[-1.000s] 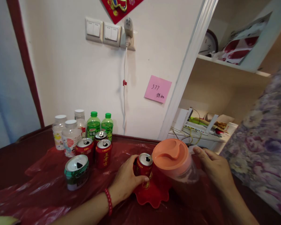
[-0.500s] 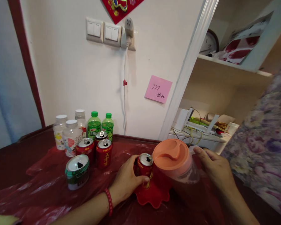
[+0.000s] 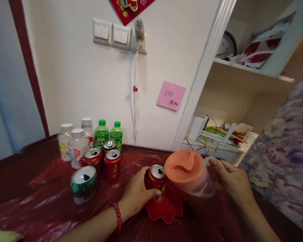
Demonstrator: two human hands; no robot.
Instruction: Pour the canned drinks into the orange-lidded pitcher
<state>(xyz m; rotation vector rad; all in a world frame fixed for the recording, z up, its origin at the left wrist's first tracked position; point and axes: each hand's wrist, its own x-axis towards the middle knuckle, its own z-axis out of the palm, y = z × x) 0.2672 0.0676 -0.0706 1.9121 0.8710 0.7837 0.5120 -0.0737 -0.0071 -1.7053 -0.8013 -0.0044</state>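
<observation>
My left hand (image 3: 138,193), with a red bead bracelet at the wrist, is wrapped round an opened red drink can (image 3: 156,177). The can stands upright over a red tray with a wavy rim (image 3: 166,215). By its handle my right hand (image 3: 229,178) holds a clear pitcher (image 3: 204,191) with an orange lid (image 3: 184,165). The pitcher is tilted to the left, its spout right at the can's opening. Dark liquid seems to be inside; whether any flows out is too small to tell.
Left of my hands stand a dented green can (image 3: 83,186), several red cans (image 3: 112,166), clear jars with white lids (image 3: 78,149) and two green-capped bottles (image 3: 101,134). Red plastic film (image 3: 47,198) covers the table. A floral curtain (image 3: 285,151) hangs at the right.
Almost nothing differs. Both hands, the can and the tilted pitcher keep their places; the view has shifted very slightly.
</observation>
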